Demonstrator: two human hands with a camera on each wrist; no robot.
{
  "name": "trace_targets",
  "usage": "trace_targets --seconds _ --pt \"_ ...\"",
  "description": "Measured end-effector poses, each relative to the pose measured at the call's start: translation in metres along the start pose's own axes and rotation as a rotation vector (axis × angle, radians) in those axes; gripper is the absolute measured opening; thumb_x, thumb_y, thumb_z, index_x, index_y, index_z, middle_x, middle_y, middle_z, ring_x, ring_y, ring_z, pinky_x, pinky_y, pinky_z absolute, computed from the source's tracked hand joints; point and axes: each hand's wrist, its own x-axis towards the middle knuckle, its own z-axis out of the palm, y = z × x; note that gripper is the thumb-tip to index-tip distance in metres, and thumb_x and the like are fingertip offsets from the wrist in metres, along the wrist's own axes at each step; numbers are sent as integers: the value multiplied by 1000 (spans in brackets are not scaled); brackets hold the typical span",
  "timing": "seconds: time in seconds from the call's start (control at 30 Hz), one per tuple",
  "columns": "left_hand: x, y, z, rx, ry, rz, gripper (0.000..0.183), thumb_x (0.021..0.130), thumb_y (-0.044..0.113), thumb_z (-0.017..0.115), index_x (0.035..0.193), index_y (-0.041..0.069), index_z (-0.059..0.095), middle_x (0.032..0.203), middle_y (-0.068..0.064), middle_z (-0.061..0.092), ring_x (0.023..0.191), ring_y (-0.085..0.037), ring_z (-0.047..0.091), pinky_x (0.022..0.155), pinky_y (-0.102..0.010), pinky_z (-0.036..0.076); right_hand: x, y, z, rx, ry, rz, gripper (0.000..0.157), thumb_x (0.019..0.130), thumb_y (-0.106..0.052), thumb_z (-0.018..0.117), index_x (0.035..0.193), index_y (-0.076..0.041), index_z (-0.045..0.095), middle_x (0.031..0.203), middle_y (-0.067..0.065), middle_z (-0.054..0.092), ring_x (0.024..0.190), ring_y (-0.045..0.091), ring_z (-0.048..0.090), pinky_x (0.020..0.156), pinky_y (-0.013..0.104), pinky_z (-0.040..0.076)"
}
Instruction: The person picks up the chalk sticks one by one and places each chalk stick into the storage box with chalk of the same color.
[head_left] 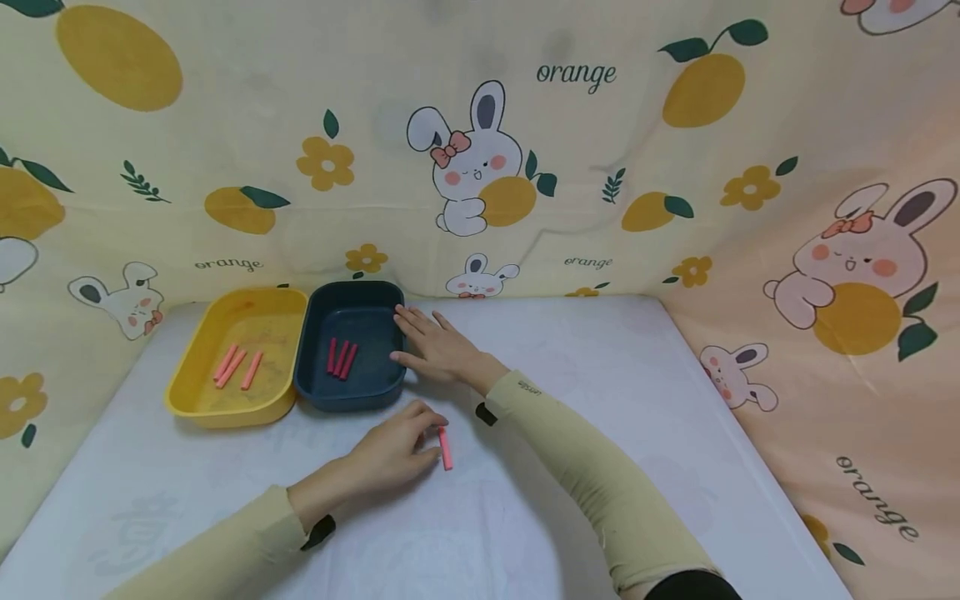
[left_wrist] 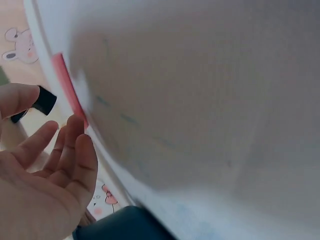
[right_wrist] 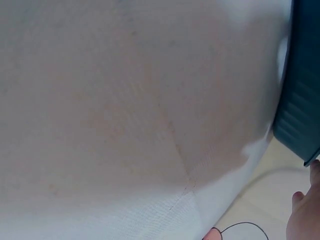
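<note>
A pink chalk-like stick lies on the white tabletop, right by the fingertips of my left hand. Thumb and fingers of that hand are parted around the stick's near side; in the left wrist view the stick shows just past the loosely bent fingers. My right hand has its fingers stretched out and touches the right side of the dark blue tray. Three deep-red sticks lie inside this tray. In the right wrist view only part of the right hand shows, below the tray's corner.
A yellow tray holding three pink sticks stands against the blue tray's left side. White cloth covers the table. A patterned curtain hangs behind and along the sides.
</note>
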Motion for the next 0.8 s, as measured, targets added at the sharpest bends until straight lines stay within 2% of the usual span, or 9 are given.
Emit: trace_targets --seconds 0.3,0.53,0.8 --pt "8 0 13 38 -26 -64 30 91 16 76 118 5 70 110 -4 58 102 -19 61 89 -44 57 1 1 2 6 2 -2 78 109 -62 31 168 -16 12 176 -3 1 162 19 4 131 47 3" --pt "15 4 15 51 -45 -143 25 92 24 78 110 9 70 104 -3 57 92 -17 58 82 -41 56 -1 -1 0 19 10 -4 79 108 -62 33 168 -13 16 176 -2 3 162 21 6 131 48 4" --pt "21 8 20 50 -19 -226 26 89 30 82 103 13 69 101 -3 58 87 -20 60 75 -42 56 -1 0 0 19 13 0 79 108 -61 33 168 -12 15 176 -2 3 162 20 6 131 49 5"
